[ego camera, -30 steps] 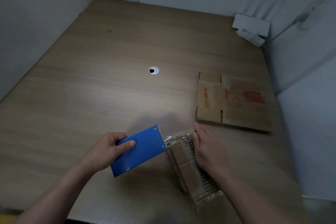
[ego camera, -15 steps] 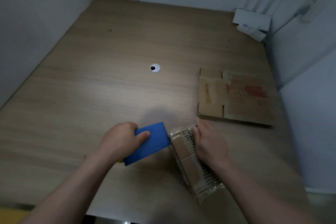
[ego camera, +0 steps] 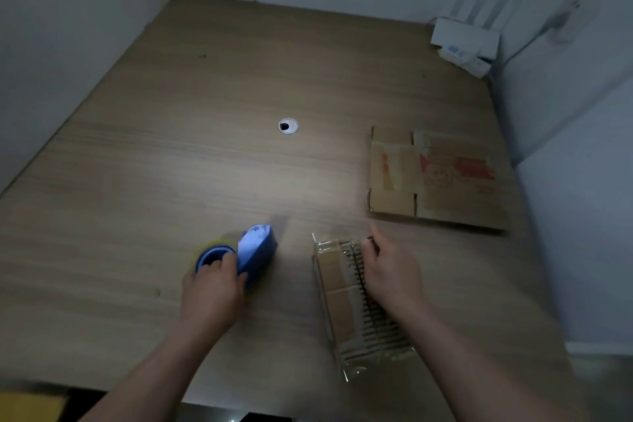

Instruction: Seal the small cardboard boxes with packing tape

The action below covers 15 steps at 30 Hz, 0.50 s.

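Head camera, looking down at a wooden table (ego camera: 171,181): our left hand (ego camera: 212,295) is clenched round a blue tape dispenser (ego camera: 256,250), which sits on the tabletop with its roll nearest us. Our right hand (ego camera: 390,276) lies along the right edge of a bundle of flattened boxes (ego camera: 342,298), thumb at the far corner and fingers apparently curled over the side, grasping it.

The bundle, wrapped in clear film, lies near the front of the table, to the right of the dispenser and apart from it. A flat carton (ego camera: 435,181) with red print lies just beyond the bundle, toward the right wall, not touching it. A cable hole (ego camera: 288,126) marks mid-table, and a white router (ego camera: 462,44) stands in the far right corner.

We judge the bundle light and fairly stiff as a stack, though its film looks slick and loose at the ends, so the firm cardboard edges are the place to take it, not the wrapping. A single blank should bend readily at its scores and is best held by a panel, not a flap. No box is folded or taped yet.
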{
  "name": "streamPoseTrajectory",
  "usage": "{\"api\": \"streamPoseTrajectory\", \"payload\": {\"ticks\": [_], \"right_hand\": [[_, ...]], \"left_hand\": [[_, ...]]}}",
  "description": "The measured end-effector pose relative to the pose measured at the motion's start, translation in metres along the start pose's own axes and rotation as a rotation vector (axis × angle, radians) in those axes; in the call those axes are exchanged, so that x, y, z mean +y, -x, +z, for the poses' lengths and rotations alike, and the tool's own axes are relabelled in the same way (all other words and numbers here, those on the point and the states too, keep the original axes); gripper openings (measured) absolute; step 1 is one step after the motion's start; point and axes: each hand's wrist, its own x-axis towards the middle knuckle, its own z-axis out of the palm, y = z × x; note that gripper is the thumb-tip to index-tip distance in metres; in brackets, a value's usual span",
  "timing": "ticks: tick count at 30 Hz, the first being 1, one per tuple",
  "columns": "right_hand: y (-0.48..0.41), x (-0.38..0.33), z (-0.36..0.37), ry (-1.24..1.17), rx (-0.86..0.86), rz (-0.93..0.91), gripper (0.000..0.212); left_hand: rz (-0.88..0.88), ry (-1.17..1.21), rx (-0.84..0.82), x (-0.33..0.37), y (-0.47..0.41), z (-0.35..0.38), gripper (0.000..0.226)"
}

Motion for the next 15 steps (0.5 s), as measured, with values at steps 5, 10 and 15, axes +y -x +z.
{"api": "streamPoseTrajectory", "payload": {"ticks": [5,10,15], "right_hand": [[0.001,0.003,-0.003,-0.076,-0.030,0.075,0.054],[0.001,0.007,-0.002,-0.294,0.019,0.177,0.061],[0.001,0.012,0.005,-0.336,0.081,0.104,0.030]], "left_hand": [[-0.031,0.105,0.059,-0.011,0.002,0.002,0.039],[0.363,0.555,0.378,0.059,0.026,-0.025,0.042],[0.387,0.663,0.047,0.125,0.013,-0.020,0.047]]}}
